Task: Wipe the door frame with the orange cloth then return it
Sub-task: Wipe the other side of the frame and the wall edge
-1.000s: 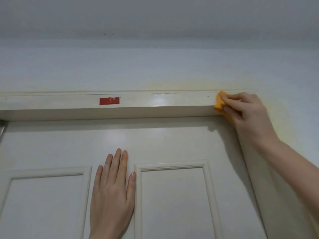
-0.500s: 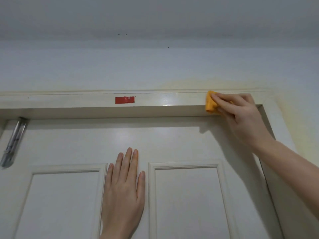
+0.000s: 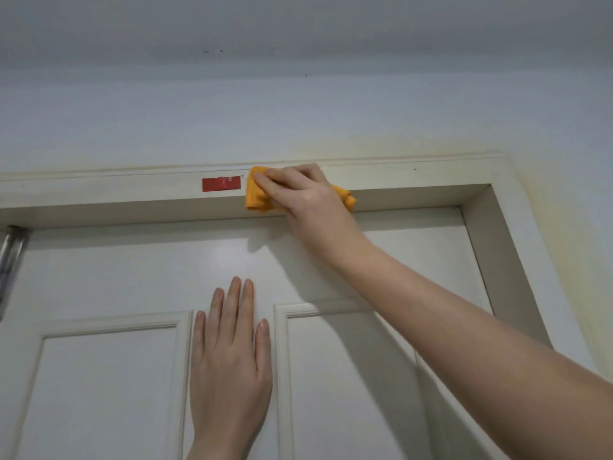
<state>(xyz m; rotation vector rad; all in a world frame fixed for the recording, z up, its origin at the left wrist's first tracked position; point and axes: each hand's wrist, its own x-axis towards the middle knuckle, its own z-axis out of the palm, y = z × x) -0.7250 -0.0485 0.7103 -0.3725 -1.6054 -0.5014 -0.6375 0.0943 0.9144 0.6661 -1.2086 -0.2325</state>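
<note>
Since the earlier frames, the right hand [image 3: 303, 194] has slid leftward along the top rail of the cream painted door frame [image 3: 116, 194], from near the upper right corner to just beside the small red rectangular sticker [image 3: 221, 183]. Its grip is pressed flat over the crumpled orange cloth [image 3: 255, 199], fingers together, holding the cloth against the face of the rail; one corner of cloth pokes out to the right of the hand. The left hand [image 3: 230, 356] stays flat on the white panelled door [image 3: 99, 376], fingers straight and close together, holding nothing. A metal door closer arm [image 3: 10, 257] shows at the left edge.
</note>
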